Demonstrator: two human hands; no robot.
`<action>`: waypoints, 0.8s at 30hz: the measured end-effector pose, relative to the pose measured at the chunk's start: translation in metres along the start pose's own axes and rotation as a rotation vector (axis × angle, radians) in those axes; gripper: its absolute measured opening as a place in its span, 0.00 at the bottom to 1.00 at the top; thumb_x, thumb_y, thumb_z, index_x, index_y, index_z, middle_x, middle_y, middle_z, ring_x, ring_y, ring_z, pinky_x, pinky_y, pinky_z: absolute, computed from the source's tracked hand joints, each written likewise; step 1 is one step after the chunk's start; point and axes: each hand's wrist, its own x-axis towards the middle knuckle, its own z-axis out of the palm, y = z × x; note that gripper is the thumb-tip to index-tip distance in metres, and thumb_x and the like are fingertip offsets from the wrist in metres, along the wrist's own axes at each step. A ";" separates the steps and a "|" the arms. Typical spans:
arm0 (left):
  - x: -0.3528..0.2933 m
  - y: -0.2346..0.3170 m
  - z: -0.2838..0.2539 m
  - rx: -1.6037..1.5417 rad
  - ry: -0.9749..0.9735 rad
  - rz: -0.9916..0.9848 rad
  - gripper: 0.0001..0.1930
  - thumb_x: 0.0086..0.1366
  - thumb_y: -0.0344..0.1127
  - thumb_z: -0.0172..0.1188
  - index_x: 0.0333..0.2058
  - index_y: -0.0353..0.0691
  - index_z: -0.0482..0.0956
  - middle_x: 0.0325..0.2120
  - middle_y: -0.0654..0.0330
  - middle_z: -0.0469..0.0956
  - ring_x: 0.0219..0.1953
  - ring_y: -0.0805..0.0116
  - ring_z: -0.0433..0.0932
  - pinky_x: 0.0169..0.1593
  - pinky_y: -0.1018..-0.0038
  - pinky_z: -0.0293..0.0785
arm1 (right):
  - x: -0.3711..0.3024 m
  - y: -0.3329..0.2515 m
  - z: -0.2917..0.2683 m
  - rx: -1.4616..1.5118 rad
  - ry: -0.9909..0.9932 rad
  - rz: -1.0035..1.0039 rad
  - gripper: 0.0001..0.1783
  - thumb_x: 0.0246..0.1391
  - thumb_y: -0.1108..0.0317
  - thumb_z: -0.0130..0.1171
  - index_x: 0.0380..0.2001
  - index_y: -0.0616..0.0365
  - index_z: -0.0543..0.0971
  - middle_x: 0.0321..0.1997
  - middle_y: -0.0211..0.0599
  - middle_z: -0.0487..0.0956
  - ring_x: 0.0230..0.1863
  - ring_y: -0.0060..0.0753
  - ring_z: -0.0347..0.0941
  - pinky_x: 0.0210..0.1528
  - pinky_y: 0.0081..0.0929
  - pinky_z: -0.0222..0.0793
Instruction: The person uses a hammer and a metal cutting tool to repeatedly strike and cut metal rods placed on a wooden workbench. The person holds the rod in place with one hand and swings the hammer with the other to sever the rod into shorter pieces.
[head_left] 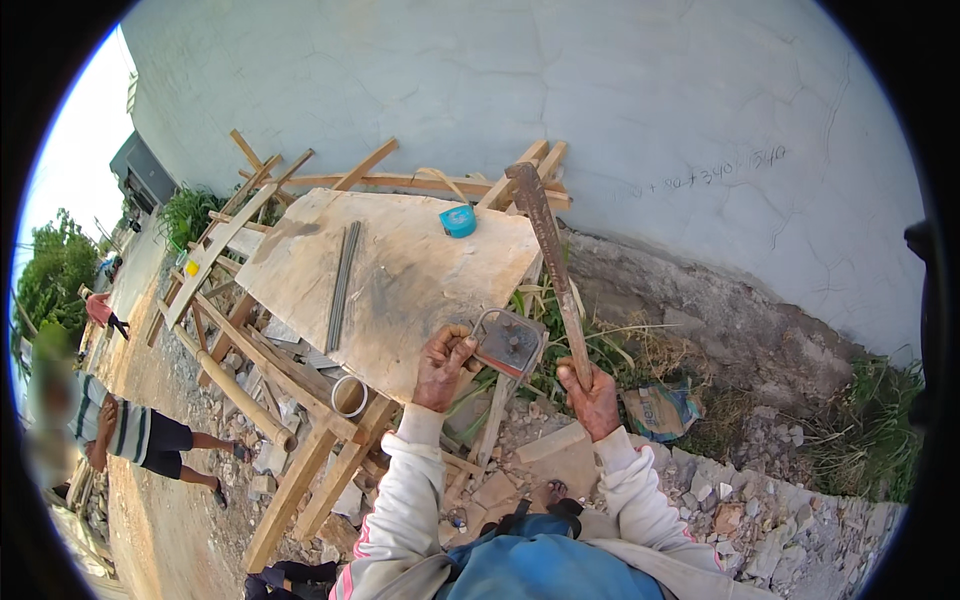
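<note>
My left hand (442, 366) is closed on the near corner of a small rectangular ring of bent steel rod (497, 371). That ring lies over a grey metal plate with pegs (514, 343) at the near right corner of the plywood tabletop (410, 290). My right hand (592, 398) grips the lower end of a long rusty bending bar (548, 250), which points away from me, its hooked end by the wall. Whether the bar touches the plate, I cannot tell. Several thin straight steel rods (344, 285) lie bundled on the plywood, and a turquoise tape measure (458, 221) sits at its far edge.
Rough timber beams (290, 490) carry the tabletop, with a white pipe end (349, 396) and a bamboo pole (240, 390) beside them. A cracked grey wall (680, 120) rises beyond. Rubble (740, 510) and a torn sack (662, 410) lie at right. A person in striped shirt (120, 425) stands left.
</note>
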 end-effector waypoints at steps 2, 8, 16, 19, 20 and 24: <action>-0.001 0.007 0.003 0.074 -0.068 -0.079 0.10 0.69 0.38 0.63 0.43 0.38 0.77 0.29 0.64 0.80 0.27 0.77 0.76 0.34 0.79 0.74 | 0.007 -0.004 -0.003 0.040 -0.043 0.041 0.20 0.62 0.54 0.66 0.42 0.63 0.82 0.27 0.26 0.76 0.23 0.16 0.68 0.25 0.21 0.65; 0.016 0.017 0.013 0.244 -0.210 -0.132 0.14 0.70 0.40 0.63 0.45 0.35 0.79 0.31 0.65 0.79 0.31 0.77 0.77 0.36 0.78 0.74 | 0.021 -0.023 -0.009 0.174 -0.314 0.143 0.22 0.61 0.55 0.67 0.41 0.69 0.81 0.23 0.25 0.74 0.19 0.16 0.68 0.19 0.21 0.62; -0.015 0.010 0.068 0.262 0.078 -0.108 0.23 0.70 0.51 0.61 0.47 0.33 0.80 0.33 0.61 0.80 0.32 0.72 0.79 0.38 0.74 0.76 | 0.008 -0.045 0.002 -0.107 -0.086 -0.172 0.17 0.61 0.60 0.66 0.36 0.67 0.81 0.20 0.27 0.72 0.21 0.25 0.71 0.25 0.29 0.67; -0.025 -0.006 0.078 0.346 -0.020 0.000 0.21 0.71 0.49 0.60 0.45 0.33 0.79 0.33 0.61 0.80 0.33 0.73 0.79 0.37 0.75 0.76 | 0.009 -0.047 0.013 -0.301 -0.039 -0.441 0.13 0.57 0.63 0.68 0.37 0.64 0.82 0.24 0.34 0.78 0.27 0.37 0.77 0.31 0.34 0.72; -0.026 -0.015 0.079 0.318 -0.015 0.073 0.19 0.72 0.47 0.60 0.44 0.33 0.79 0.33 0.61 0.80 0.33 0.73 0.79 0.36 0.76 0.76 | 0.009 -0.048 0.017 -0.371 -0.027 -0.550 0.13 0.55 0.64 0.69 0.37 0.63 0.82 0.26 0.37 0.80 0.29 0.42 0.79 0.34 0.36 0.73; -0.007 -0.042 0.050 0.048 -0.054 0.030 0.10 0.71 0.38 0.60 0.37 0.36 0.79 0.28 0.65 0.79 0.29 0.77 0.75 0.32 0.77 0.71 | 0.005 -0.048 0.039 -0.706 -0.091 -0.562 0.17 0.50 0.64 0.68 0.44 0.55 0.84 0.34 0.42 0.81 0.34 0.52 0.79 0.36 0.42 0.75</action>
